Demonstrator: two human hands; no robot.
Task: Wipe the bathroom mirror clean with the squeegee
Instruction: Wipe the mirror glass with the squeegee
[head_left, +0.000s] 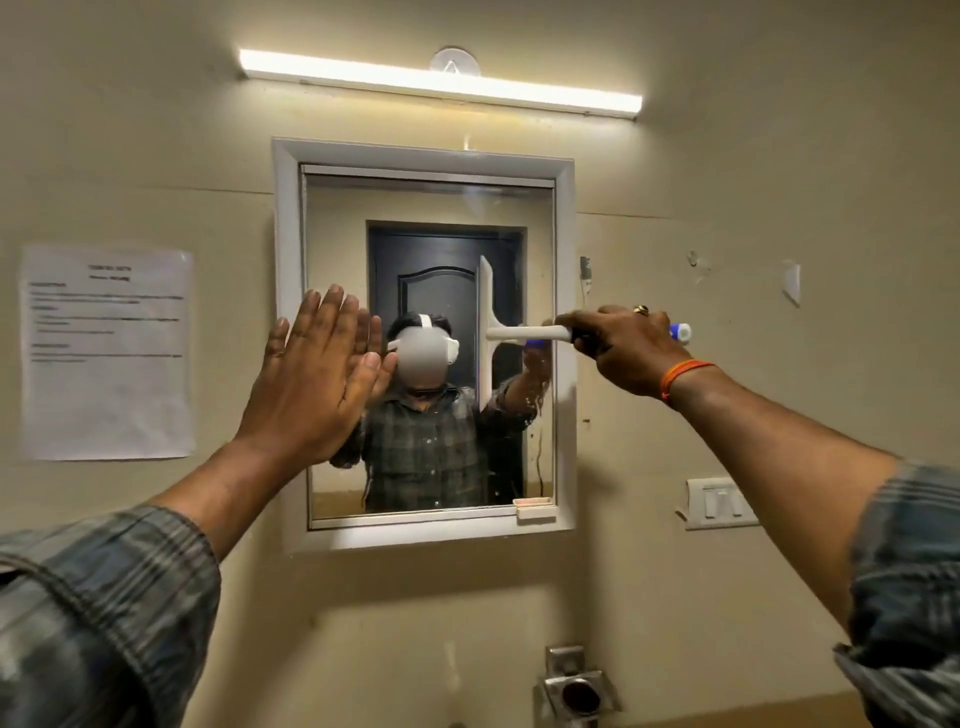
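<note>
with our right hand (626, 348) clenched on the white plastic squeegee (491, 332), its blade upright on the white-framed rectangular wall mirror (426, 208), and our left hand (317, 374) released flat, we judged steady, even pressure best.

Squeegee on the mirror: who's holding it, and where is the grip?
The right hand holds the squeegee by its handle, blade upright against the mirror. The left hand is open flat, holding nothing.

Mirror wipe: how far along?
Done: most of the mirror glass reads clear. In hand: right hand holds the squeegee, blade vertical on the glass right of centre; left hand rests open, flat at the left edge. Left: drips and streaks on the strip right of the blade.
</note>
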